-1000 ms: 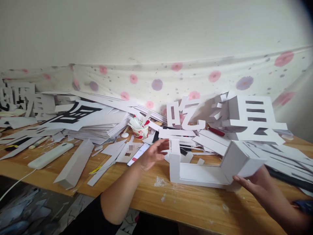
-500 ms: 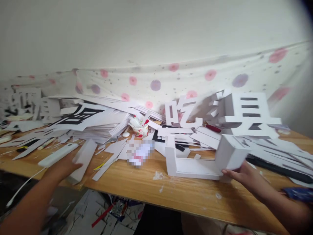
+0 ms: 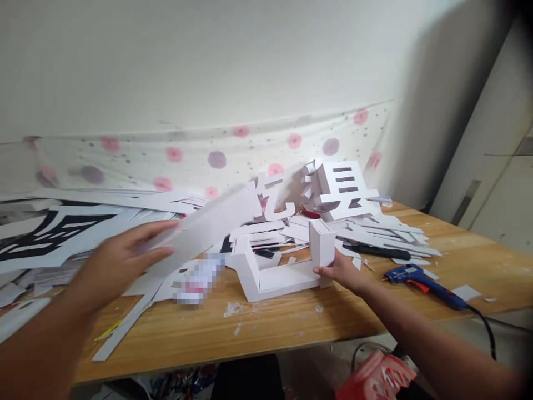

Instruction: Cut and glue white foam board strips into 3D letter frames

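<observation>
My left hand (image 3: 133, 250) grips one end of a long white foam board piece (image 3: 212, 225), lifted at a slant above the table. Its far end reaches over the left side of a white U-shaped foam board frame (image 3: 287, 278). The frame stands near the table's front, its two boxy uprights pointing up. Around the base of its right upright, my right hand (image 3: 339, 269) is closed, thumb on the front. To the right of that hand, a blue glue gun (image 3: 425, 283) lies on its side with its cord trailing off the edge.
Behind stand white cut-out characters (image 3: 347, 189) among foam board strips (image 3: 387, 236) and a black tool (image 3: 377, 251). At left lie stacked sheets with a black printed character (image 3: 54, 233) and a white device (image 3: 23, 316). A red basket (image 3: 375, 378) sits below the table edge.
My left hand has picked up the white foam board piece from the table and brought it up and right, towards the frame. The view has swung right, bringing the whole glue gun into sight.
</observation>
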A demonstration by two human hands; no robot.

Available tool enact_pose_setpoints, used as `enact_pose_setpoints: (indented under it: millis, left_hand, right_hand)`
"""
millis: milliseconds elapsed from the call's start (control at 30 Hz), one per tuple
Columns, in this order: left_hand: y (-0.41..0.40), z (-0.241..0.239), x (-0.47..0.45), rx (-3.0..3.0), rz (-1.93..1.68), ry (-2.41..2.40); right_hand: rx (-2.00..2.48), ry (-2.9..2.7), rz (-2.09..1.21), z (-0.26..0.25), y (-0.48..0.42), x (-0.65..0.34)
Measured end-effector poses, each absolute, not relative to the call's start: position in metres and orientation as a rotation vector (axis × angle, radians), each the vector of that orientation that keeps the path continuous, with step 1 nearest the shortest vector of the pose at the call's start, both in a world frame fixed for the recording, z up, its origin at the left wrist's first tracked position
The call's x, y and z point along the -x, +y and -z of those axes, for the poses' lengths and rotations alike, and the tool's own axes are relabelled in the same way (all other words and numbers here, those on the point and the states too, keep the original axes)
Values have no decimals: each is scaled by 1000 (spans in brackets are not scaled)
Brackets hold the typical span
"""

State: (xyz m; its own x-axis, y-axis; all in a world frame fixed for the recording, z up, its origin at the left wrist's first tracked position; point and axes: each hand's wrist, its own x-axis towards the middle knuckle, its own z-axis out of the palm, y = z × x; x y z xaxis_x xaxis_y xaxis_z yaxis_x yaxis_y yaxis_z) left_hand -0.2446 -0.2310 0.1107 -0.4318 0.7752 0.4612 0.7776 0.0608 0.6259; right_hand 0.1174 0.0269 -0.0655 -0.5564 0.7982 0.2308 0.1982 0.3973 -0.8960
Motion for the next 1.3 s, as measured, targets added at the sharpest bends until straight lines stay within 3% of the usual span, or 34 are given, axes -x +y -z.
enact_pose_setpoints:
  millis: [233, 600, 700, 900, 1300]
  left_hand:
    - [-116, -110, 163, 2111, 1426, -2174]
    - [-104, -113, 169, 2238, 1043, -2094]
    - [-104, -112, 175, 2158, 1225, -2227]
    - [-70, -101, 179, 2107, 1946, -2486]
    - [-60, -93, 179, 2080, 1949, -2566]
  right_hand:
    - [770, -1987, -1130, 69, 26, -116]
    - [682, -1999, -1141, 83, 39, -116]
    - [700, -1992, -1152, 83, 39, -116]
    - [765, -1968, -1158, 76, 32, -115]
    - [760, -1951, -1194, 85, 34, -111]
